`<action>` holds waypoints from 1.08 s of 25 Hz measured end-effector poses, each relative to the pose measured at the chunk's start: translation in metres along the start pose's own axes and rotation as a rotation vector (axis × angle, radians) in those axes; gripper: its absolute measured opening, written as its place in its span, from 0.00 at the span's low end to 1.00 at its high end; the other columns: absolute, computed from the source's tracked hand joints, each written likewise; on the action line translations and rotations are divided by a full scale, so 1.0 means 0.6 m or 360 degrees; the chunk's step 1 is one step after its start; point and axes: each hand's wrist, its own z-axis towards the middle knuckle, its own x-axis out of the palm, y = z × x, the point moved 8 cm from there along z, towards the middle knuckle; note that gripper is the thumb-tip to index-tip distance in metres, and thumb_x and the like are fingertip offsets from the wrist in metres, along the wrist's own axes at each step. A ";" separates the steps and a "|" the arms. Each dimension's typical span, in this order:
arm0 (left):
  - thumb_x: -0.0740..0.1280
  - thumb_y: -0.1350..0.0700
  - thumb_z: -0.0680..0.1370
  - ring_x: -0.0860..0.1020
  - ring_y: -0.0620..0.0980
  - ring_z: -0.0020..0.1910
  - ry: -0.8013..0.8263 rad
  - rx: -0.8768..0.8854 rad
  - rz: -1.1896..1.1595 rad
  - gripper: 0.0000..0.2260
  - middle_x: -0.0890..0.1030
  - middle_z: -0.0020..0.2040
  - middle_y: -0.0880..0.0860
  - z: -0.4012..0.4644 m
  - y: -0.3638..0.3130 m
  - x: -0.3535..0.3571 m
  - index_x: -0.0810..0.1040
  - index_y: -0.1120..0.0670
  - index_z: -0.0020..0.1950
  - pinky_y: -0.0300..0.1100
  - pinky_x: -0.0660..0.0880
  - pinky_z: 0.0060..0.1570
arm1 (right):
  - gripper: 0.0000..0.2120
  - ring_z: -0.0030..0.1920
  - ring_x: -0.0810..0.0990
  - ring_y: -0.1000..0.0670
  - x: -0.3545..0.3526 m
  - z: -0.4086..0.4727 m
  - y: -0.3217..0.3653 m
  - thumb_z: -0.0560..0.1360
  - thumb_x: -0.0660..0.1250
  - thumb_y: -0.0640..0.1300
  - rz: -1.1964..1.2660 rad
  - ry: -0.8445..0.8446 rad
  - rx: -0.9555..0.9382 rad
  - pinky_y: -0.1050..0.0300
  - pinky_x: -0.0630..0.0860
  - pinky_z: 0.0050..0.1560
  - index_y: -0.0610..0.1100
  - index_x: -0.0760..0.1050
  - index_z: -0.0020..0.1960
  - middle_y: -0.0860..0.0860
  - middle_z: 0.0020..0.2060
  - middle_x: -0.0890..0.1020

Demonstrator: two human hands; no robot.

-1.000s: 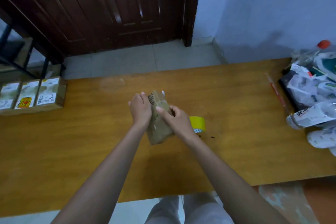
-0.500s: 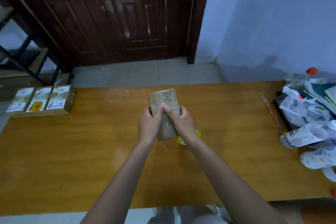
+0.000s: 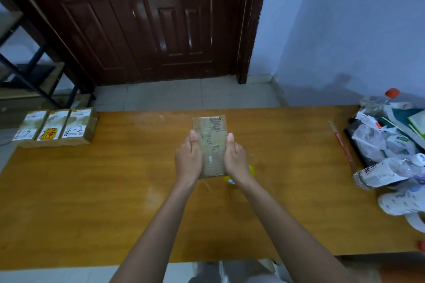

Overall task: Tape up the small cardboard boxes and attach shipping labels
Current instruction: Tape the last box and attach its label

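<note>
In the head view, the person held a small cardboard box (image 3: 211, 145) above the middle of a wooden table (image 3: 92, 202), one hand on each long side. The left hand (image 3: 188, 158) grasped the box's left edge, its thumb lying up along the top face. The right hand (image 3: 234, 158) grasped the right edge in the same way, thumb pointing away from the body. The remaining fingers of both hands were hidden beneath the box. The box's top face showed worn printing near its far end and a strip of clear tape down its length.

Just behind the right wrist, a yellow tape roll (image 3: 251, 171) lay on the table, mostly covered by the hand. At the far left corner of the table stood three labelled boxes (image 3: 55, 127) side by side, touching one another, each with a white or yellow label on its near end. Along the right edge lay a heap of crumpled plastic bags (image 3: 386, 145) with a clear plastic bottle (image 3: 388, 171) on its side, and a thin red stick (image 3: 341, 142) lay beside the heap. Beyond the table stood a dark wooden door (image 3: 161, 18).
</note>
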 end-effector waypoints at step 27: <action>0.48 0.38 0.82 0.77 0.55 0.64 0.0804 -0.0478 -0.1618 0.27 0.79 0.65 0.57 -0.020 -0.014 0.050 0.76 0.52 0.67 0.51 0.76 0.62 | 0.31 0.63 0.77 0.41 0.032 -0.007 0.050 0.79 0.53 0.62 0.1215 0.0520 0.0134 0.41 0.73 0.65 0.40 0.70 0.69 0.39 0.62 0.78</action>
